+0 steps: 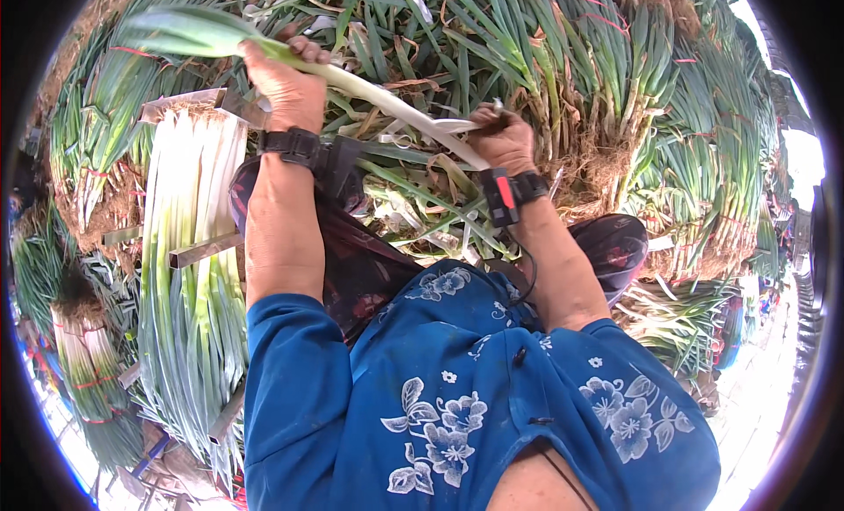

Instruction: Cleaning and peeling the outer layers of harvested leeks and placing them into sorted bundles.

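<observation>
My left hand is wrapped round a leek, near where its white stem turns into green leaves. The leek slants across in front of me, leaves at the upper left and the lower white end beside my right hand. My right hand is closed by that lower end, its fingers pinching a thin pale strip that lies along the stem. Whether the strip is a peeled layer or something else is hard to make out. Both wrists wear dark straps with small devices.
At my left, cleaned leeks lie stacked in a metal frame. Bundles of unpeeled leeks with roots are heaped ahead and to the right. Tied bundles stand at the far left. Loose peelings litter the ground between my knees.
</observation>
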The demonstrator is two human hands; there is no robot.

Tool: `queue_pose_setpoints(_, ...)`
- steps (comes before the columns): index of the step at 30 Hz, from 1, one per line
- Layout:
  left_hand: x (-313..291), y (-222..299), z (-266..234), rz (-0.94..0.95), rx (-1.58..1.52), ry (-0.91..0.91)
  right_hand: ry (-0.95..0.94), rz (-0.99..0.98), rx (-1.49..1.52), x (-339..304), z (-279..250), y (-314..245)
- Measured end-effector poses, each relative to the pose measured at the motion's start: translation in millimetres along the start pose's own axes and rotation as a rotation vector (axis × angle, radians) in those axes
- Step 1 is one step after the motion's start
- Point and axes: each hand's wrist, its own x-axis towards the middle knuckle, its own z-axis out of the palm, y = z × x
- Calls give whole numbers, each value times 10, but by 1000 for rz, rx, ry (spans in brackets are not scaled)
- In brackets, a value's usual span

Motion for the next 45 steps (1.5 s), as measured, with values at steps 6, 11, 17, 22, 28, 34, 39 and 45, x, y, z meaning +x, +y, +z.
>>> queue_pose_setpoints(6, 182, 621, -120, 250, -57, 8, 95, -502, -383, -688, -240, -2111)
queue_pose_setpoints(11, 87, 226, 37, 61, 109, -282, 274, -598, -740, -633, 215, -1788)
queue_pose_setpoints(17, -61, -250, 226, -357, -11, -482, -408, -87, -1747, -723, 866, 345)
queue_pose_setpoints(22, -196, -430, 289, -397, 84, -477, -573, -156, -1864, -584, 905, 804)
queue_pose_setpoints(28, -232, -434, 297, -471, 91, -551, -573, -36, -1866, -568, 942, 729)
queue_pose_setpoints(34, -300, -465, 318, -460, 175, -639, -587, 23, -1958, -665, 1015, 685)
queue_pose_setpoints(39, -357, -427, 372, -473, 159, -700, -370, 236, -1545, -681, 812, 630)
queue_pose_setpoints(45, -250, -326, 328, -432, 19, -704, -91, 7, -817, -543, 273, 639)
